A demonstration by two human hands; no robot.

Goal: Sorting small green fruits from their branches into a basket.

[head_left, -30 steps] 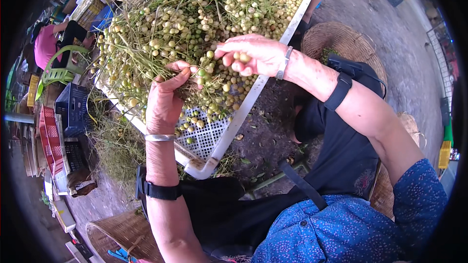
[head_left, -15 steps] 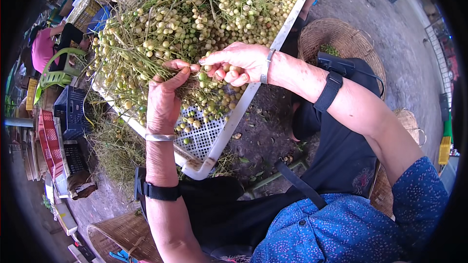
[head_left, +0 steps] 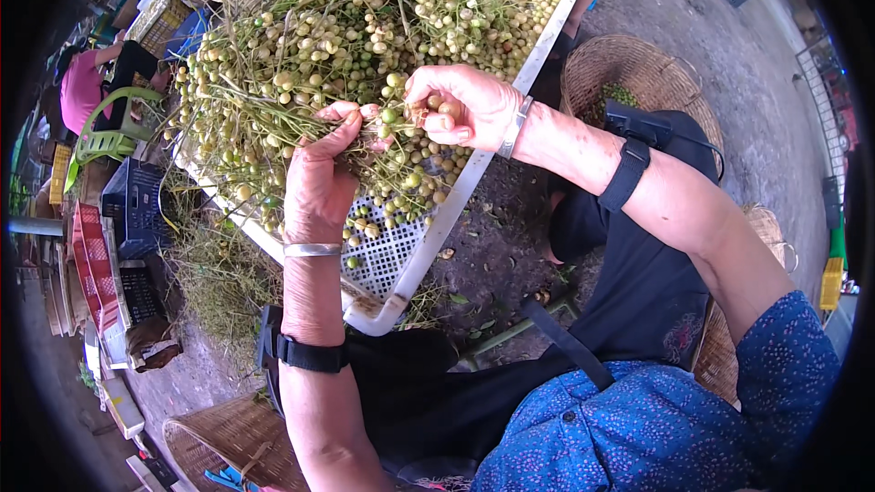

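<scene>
A white slatted tray (head_left: 383, 246) is heaped with small round yellow-green fruits (head_left: 365, 46) and thin dry stems. My left hand (head_left: 324, 169) is closed at the near side of the heap, thumb and fingers pinching a bunch of fruit stems (head_left: 260, 118). Just right of it, my right hand (head_left: 474, 109) curls its fingers around several loose round fruits (head_left: 443, 107), which show between fingers and palm. A greener fruit (head_left: 389, 116) sits between the two hands. Parts of both hands' fingertips are hidden among the stems.
A wicker basket (head_left: 670, 82) with some green fruits stands right of the tray. More baskets (head_left: 246, 437) are at lower left and behind my right leg. Stripped stems (head_left: 214, 282) lie on the ground at left, near a blue crate (head_left: 135, 200) and a green chair (head_left: 109, 137). Another person sits far left.
My right hand has moved up and right, away from the left, and its fingers have curled in more around the fruits. My left hand has shifted slightly to the right.
</scene>
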